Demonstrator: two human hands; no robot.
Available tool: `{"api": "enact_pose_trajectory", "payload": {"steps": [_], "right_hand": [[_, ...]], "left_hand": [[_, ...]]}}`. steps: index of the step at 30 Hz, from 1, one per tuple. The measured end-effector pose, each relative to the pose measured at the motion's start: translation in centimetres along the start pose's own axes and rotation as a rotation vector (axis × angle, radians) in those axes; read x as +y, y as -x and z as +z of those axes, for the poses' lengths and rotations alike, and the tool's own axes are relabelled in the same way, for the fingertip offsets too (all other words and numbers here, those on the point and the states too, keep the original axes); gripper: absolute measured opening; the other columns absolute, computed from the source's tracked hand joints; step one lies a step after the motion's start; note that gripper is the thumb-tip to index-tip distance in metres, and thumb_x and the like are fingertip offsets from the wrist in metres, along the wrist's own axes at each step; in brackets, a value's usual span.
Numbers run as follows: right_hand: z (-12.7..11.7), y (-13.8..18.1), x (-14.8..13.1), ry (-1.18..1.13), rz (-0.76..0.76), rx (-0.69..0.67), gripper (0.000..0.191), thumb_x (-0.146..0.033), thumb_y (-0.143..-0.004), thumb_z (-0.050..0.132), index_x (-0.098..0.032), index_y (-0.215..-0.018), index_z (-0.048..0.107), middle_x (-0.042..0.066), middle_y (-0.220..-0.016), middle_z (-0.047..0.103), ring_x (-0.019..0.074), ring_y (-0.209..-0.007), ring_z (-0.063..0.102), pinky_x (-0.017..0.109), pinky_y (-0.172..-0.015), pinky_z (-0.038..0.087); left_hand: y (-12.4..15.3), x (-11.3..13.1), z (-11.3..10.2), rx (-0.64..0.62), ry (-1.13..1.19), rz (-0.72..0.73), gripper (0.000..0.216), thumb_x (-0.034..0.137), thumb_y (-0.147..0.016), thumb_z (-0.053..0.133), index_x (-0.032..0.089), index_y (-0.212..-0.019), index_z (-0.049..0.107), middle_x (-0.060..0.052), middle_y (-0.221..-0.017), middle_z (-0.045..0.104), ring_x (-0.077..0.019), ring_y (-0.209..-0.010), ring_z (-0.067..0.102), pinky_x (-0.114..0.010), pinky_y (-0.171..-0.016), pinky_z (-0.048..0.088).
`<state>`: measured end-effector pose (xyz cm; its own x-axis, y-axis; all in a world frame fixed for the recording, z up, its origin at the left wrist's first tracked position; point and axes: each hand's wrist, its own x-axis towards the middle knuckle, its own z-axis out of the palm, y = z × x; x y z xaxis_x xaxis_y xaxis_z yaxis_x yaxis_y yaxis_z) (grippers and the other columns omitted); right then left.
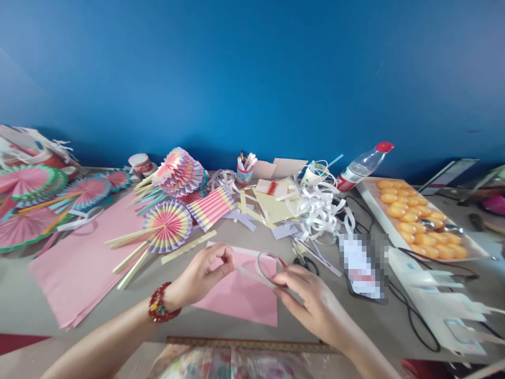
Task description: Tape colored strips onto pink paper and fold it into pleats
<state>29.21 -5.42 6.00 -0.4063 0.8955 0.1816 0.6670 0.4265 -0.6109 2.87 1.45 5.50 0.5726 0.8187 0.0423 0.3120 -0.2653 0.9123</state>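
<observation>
My left hand [203,276], with a red bead bracelet on its wrist, pinches one end of a thin strip of tape [252,273]. My right hand [311,302] holds the tape roll [268,263] at the strip's other end, so the strip is stretched between them. Both hands hover over a pink paper sheet [240,297] lying on the grey table. A round folded paper fan on sticks [168,226] lies just beyond my left hand.
A stack of pink paper [79,263] lies at the left, with more paper fans [35,205] behind it. Scissors [303,260], white paper strips [321,208], a pen cup [244,171], a plastic bottle [363,166], a tray of orange pieces [422,221] and a ruler [252,345] surround the hands.
</observation>
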Motion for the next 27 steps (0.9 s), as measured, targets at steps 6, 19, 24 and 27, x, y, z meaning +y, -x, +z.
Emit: {"api": "enact_pose_trajectory", "payload": {"steps": [6, 19, 24, 27], "right_hand": [[0.1, 0.3, 0.2, 0.126, -0.047, 0.038, 0.011, -0.018, -0.093, 0.05, -0.022, -0.09, 0.06, 0.003, -0.078, 0.058, 0.0161, -0.075, 0.056, 0.026, -0.066, 0.042], [-1.0, 1.5, 1.2, 0.19, -0.169, 0.103, 0.01, -0.02, -0.089, 0.058, -0.022, -0.08, 0.055, -0.004, -0.068, 0.054, 0.0131, -0.065, 0.052, 0.045, -0.1, 0.041], [-1.3, 3.0, 1.6, 0.158, -0.064, 0.046, 0.012, -0.02, -0.092, 0.051, -0.022, -0.081, 0.055, -0.002, -0.068, 0.05, 0.0138, -0.066, 0.053, 0.033, -0.083, 0.049], [-1.1, 3.7, 1.6, 0.273, -0.029, 0.027, 0.013, -0.025, -0.094, 0.051, -0.023, -0.083, 0.057, -0.001, -0.068, 0.052, 0.0143, -0.064, 0.054, 0.029, -0.075, 0.047]], "left_hand": [[1.7, -0.5, -0.3, 0.047, -0.014, 0.033, 0.021, 0.03, -0.097, 0.044, 0.019, -0.08, 0.046, -0.001, -0.081, 0.051, -0.0144, -0.076, 0.049, -0.026, -0.072, 0.039], [3.8, -2.2, -2.7, 0.257, -0.036, 0.033, 0.011, 0.027, -0.097, 0.043, 0.02, -0.092, 0.05, -0.006, -0.094, 0.053, -0.0194, -0.094, 0.053, -0.03, -0.083, 0.043], [4.3, -3.0, -3.0, 0.189, -0.01, -0.125, 0.023, 0.036, -0.096, 0.045, 0.018, -0.084, 0.053, -0.005, -0.084, 0.054, -0.0171, -0.08, 0.053, -0.026, -0.073, 0.045], [4.7, -2.9, -2.5, 0.181, -0.076, -0.173, 0.023, 0.035, -0.095, 0.045, 0.018, -0.081, 0.052, -0.002, -0.079, 0.054, -0.0157, -0.076, 0.052, -0.025, -0.072, 0.043]]}}
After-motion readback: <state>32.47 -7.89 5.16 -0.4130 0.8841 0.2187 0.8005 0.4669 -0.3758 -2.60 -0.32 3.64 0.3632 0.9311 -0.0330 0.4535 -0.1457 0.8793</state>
